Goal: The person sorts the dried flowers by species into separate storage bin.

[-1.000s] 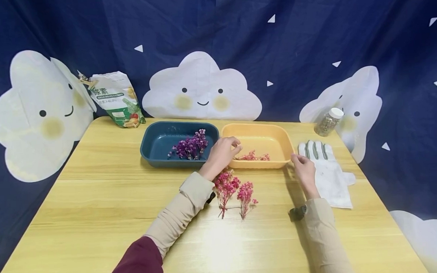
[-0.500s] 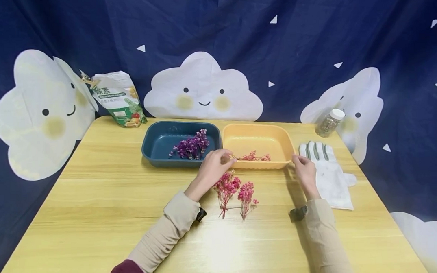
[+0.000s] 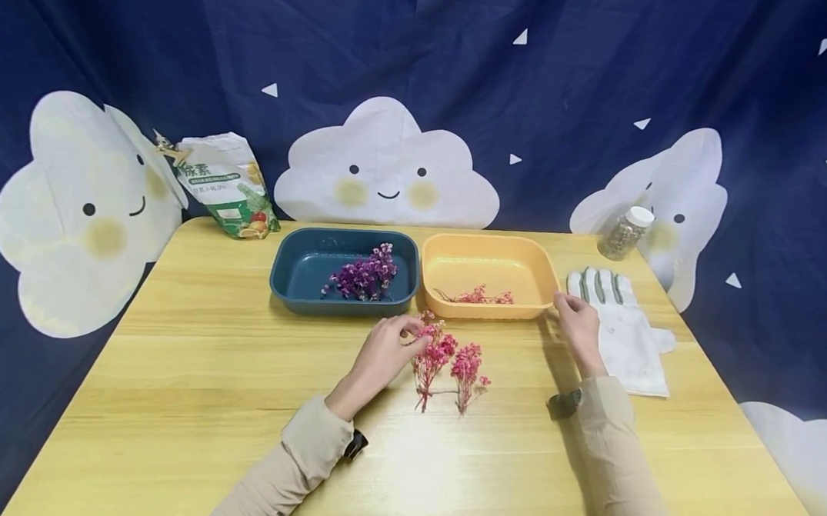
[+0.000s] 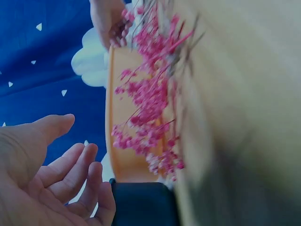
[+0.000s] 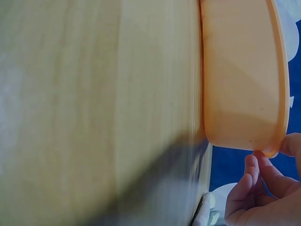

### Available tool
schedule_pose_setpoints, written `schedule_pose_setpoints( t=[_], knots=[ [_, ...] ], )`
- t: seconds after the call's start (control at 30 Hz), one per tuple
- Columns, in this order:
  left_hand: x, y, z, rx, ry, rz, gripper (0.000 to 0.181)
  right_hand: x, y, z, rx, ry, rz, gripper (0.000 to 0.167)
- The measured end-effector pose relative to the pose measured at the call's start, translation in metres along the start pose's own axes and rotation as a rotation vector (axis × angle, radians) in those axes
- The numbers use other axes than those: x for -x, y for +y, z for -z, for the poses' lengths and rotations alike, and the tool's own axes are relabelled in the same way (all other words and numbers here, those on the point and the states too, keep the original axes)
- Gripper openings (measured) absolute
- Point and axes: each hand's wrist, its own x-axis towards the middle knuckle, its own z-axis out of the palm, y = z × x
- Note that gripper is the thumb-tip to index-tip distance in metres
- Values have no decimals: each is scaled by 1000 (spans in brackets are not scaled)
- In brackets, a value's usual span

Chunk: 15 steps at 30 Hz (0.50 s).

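My left hand (image 3: 383, 352) is beside the left bunch of pink dried flowers (image 3: 435, 355) on the table; in the left wrist view its thumb and relaxed fingers (image 4: 87, 162) stand apart with nothing between them. A second pink bunch (image 3: 467, 363) lies just to the right. My right hand (image 3: 577, 328) pinches the near right corner of the yellow-orange tray (image 3: 485, 312), thumb and fingers on either side of its rim (image 5: 284, 94). Inside that tray lies a pink flower sprig (image 3: 483, 295). To its left, a dark blue tray (image 3: 346, 305) holds purple dried flowers (image 3: 364, 277).
A white glove (image 3: 628, 341) with green-grey marks lies on the right of the table (image 3: 184, 391). Behind it stands a white-capped jar (image 3: 623, 235) of small grains. A white and green bag (image 3: 226, 189) is at the back left, before a dark blue cloud-patterned curtain (image 3: 432, 49).
My left hand has drawn back from the yellow-orange tray's left end, leftward and down to the pink bunch, leaving the sprig in the tray. The right hand stays at the corner.
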Motion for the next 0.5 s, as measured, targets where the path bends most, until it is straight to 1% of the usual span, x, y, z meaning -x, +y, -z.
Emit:
schedule_pose_setpoints(
  t=[0.13, 0.3, 0.5],
  knots=[
    [13, -4, -4, 14, -24, 34, 28, 0, 0, 1, 1, -9, -2, 53],
    [27, -5, -9, 20, -55, 56, 28, 1, 0, 0, -1, -13, -2, 55],
    [40, -7, -18, -66, -52, 76, 30, -1, 2, 1, 6, -2, -7, 53]
  ],
)
